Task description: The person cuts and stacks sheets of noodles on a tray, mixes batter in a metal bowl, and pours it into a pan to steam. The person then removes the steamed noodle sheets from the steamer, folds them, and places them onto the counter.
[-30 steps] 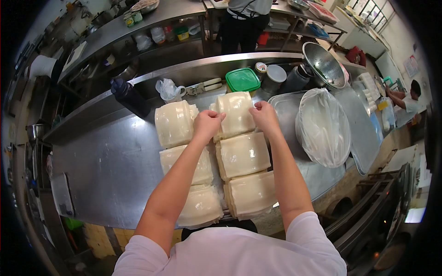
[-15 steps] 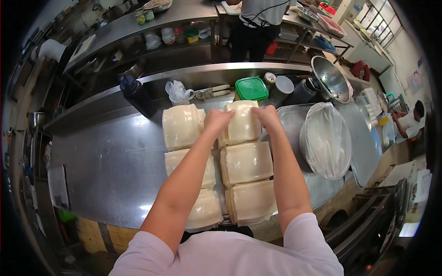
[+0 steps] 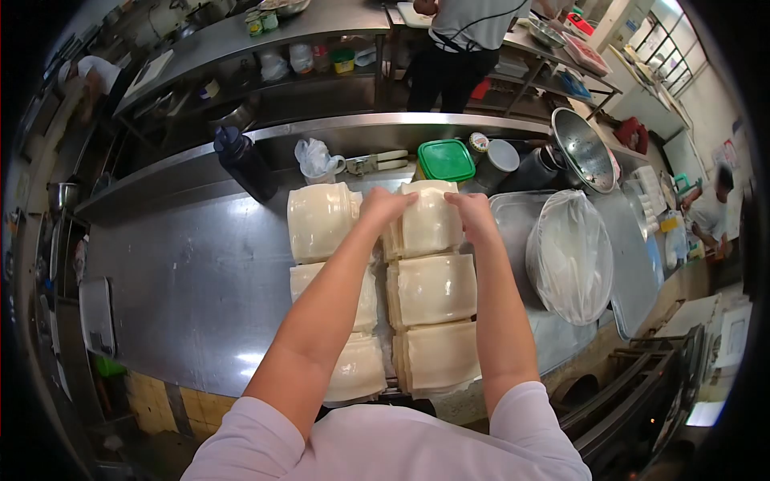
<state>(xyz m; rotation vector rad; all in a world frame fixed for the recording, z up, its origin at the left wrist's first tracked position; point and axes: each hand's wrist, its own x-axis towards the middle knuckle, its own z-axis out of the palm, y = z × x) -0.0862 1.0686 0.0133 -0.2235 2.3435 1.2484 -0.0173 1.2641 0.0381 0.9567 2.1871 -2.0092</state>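
Several stacks of pale, glossy sheets lie in two columns on the steel table (image 3: 184, 280). At the far end of the right column, my left hand (image 3: 387, 205) is closed on the left edge of the top sheet of the far right stack (image 3: 431, 220). My right hand (image 3: 472, 210) pinches the same stack's right edge. Nearer me are the middle right stack (image 3: 437, 290) and the near right stack (image 3: 441, 355). The far left stack (image 3: 319, 220) is left of my left hand. My left forearm partly covers the middle left stack (image 3: 309, 280) and near left stack (image 3: 358, 369).
Behind the stacks stand a dark bottle (image 3: 245, 164), a bagged cup (image 3: 318, 163), a green-lidded tub (image 3: 446, 160), jars and a metal bowl (image 3: 583, 150). A plastic-covered container (image 3: 569, 256) sits at right. People stand beyond the table and at both sides.
The view has shifted, so the stacks appear lower and further right. Both hands stay at the far right stack, with thumbs now over its top edge. A person at far left has come into view.
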